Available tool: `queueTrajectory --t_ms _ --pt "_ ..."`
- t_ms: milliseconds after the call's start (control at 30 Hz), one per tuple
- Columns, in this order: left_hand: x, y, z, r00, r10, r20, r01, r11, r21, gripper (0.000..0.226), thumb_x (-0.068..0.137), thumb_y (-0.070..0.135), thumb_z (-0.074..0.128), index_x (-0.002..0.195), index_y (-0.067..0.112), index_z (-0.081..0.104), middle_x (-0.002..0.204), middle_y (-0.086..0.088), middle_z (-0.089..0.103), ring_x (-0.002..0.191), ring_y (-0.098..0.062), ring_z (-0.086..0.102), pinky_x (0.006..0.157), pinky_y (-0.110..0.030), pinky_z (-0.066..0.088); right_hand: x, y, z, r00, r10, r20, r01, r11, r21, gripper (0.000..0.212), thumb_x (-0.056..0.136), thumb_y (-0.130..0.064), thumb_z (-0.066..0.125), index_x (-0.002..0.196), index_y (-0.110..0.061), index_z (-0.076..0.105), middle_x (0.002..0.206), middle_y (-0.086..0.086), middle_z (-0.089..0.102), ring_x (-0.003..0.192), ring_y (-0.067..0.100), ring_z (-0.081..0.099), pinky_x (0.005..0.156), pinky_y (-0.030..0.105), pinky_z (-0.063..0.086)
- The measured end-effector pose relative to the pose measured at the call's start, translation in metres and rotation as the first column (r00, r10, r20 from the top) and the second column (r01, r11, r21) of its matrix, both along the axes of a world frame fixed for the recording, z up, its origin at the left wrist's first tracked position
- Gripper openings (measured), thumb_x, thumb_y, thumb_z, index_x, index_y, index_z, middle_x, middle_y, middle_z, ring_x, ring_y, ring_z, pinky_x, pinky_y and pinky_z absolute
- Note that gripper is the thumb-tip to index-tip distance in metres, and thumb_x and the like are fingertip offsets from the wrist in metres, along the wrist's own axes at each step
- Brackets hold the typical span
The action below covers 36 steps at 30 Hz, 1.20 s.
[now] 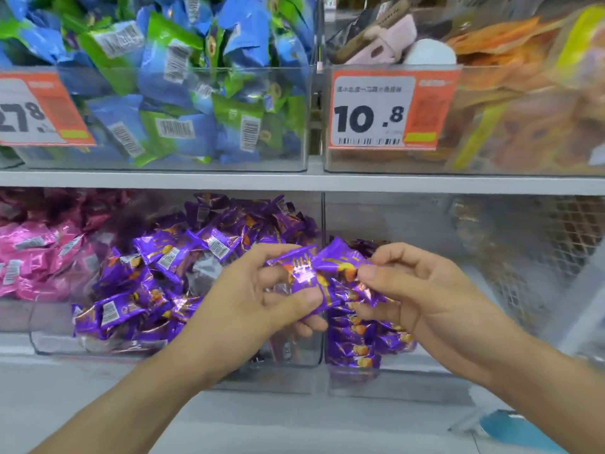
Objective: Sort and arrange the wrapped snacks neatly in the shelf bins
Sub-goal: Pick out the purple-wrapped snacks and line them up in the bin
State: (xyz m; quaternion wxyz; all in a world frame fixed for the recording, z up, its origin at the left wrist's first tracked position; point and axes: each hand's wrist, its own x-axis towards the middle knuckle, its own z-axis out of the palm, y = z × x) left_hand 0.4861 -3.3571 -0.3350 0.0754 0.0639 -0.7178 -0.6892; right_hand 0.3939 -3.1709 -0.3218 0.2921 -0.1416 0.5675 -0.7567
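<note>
From the head view I had both hands clamped on purple snacks (330,276), left hand (262,296) and right hand (415,290) close together, gripping a bunch above the lower shelf's clear bins (183,352) of purple packets.

Above me, orange price tags read 27.8 (36,109) and 10.8 (389,113); a blue object (517,430) lies below.

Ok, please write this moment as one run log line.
left hand: holds purple snacks | right hand: pinches same bunch | place: above lower clear bin
</note>
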Motion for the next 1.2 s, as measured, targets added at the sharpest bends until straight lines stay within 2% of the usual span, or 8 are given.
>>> queueTrajectory --t_ms 167,300,400,533,767,967,1100,1200 --pt "-0.008 0.009 -0.005 1.000 -0.006 -0.022 0.009 0.993 0.115 0.063 0.081 0.004 0.071 0.132 0.015 0.036 0.113 -0.018 0.068 0.096 -0.035 0.070 0.076 -0.035 0.060 -0.010 0.014 -0.003 0.998 -0.024 -0.057 0.026 0.999 0.024 0.053 0.046 0.002 0.090 0.093 -0.013 0.070 0.088 0.009 0.072 0.070 0.024 0.066 0.065 0.030 0.059" --pt "-0.012 0.009 -0.006 0.999 -0.051 -0.018 0.052 0.998 0.020 0.049 0.083 0.009 0.071 0.123 0.007 0.042 0.102 -0.019 0.069 0.074 -0.038 0.066 0.066 -0.024 0.054 -0.017 0.023 0.000 0.994 -0.010 -0.105 0.011 1.000 0.008 0.059 0.047 0.014 0.086 0.097 -0.013 0.072 0.098 0.012 0.075 0.081 0.020 0.069 0.069 0.024 0.058" --pt "-0.014 0.006 -0.004 1.000 -0.020 -0.003 0.019 0.999 -0.042 0.041 0.081 0.025 0.078 0.117 0.017 0.060 0.089 -0.014 0.070 0.062 -0.022 0.054 0.057 -0.024 0.048 -0.019 0.025 0.003 0.992 0.010 -0.125 -0.016 0.999 -0.043 0.049 0.051 -0.001 0.084 0.096 -0.019 0.076 0.103 0.013 0.074 0.087 0.022 0.069 0.079 0.028 0.059" --pt "-0.013 0.006 -0.003 0.999 -0.053 -0.004 0.053 0.994 -0.097 0.039 0.084 0.042 0.056 0.122 0.035 0.064 0.076 -0.010 0.069 0.065 -0.020 0.059 0.065 -0.028 0.051 -0.021 0.024 0.000 0.982 0.044 -0.182 -0.050 0.998 -0.029 0.047 0.055 -0.013 0.085 0.101 -0.019 0.074 0.107 0.015 0.073 0.091 0.025 0.069 0.081 0.030 0.057" --pt "-0.021 0.015 -0.005 0.982 -0.145 0.122 0.101 0.946 0.307 0.062 0.082 0.067 0.044 0.114 0.021 0.070 0.096 -0.031 0.066 0.058 -0.034 0.059 0.042 -0.032 0.045 -0.013 0.018 -0.003 0.934 0.129 -0.332 -0.089 0.987 0.134 0.042 0.063 -0.001 0.087 0.100 -0.017 0.074 0.100 0.014 0.074 0.085 0.022 0.069 0.072 0.027 0.056" --pt "-0.007 0.017 0.001 0.980 -0.136 0.142 0.153 0.981 -0.117 0.050 0.083 0.033 0.072 0.129 0.034 0.053 0.084 -0.004 0.067 0.059 -0.015 0.058 0.054 -0.020 0.047 -0.004 0.012 -0.001 0.850 0.151 -0.505 -0.040 0.974 0.224 0.035 0.066 -0.004 0.088 0.093 -0.019 0.073 0.094 0.005 0.072 0.077 0.016 0.066 0.070 0.042 0.060" --pt "-0.001 0.020 -0.001 0.989 -0.120 0.092 0.123 0.992 -0.034 0.048 0.080 0.010 0.070 0.121 0.012 0.047 0.070 0.002 0.070 0.049 -0.006 0.058 0.050 -0.013 0.045 -0.005 0.013 0.003 0.814 0.144 -0.562 -0.017 0.974 0.226 0.035 0.060 -0.012 0.088 0.091 -0.021 0.074 0.096 0.001 0.075 0.084 0.022 0.070 0.073 0.045 0.060" --pt "-0.004 0.016 -0.001 0.990 -0.130 0.055 0.132 0.991 -0.022 0.048 0.075 0.009 0.076 0.117 0.007 0.053 0.081 -0.003 0.074 0.061 -0.009 0.066 0.054 -0.014 0.049 -0.007 0.016 0.004 0.830 0.171 -0.531 -0.039 0.968 0.250 0.039 0.054 -0.014 0.088 0.090 -0.021 0.075 0.092 0.007 0.076 0.080 0.024 0.073 0.075 0.046 0.061"
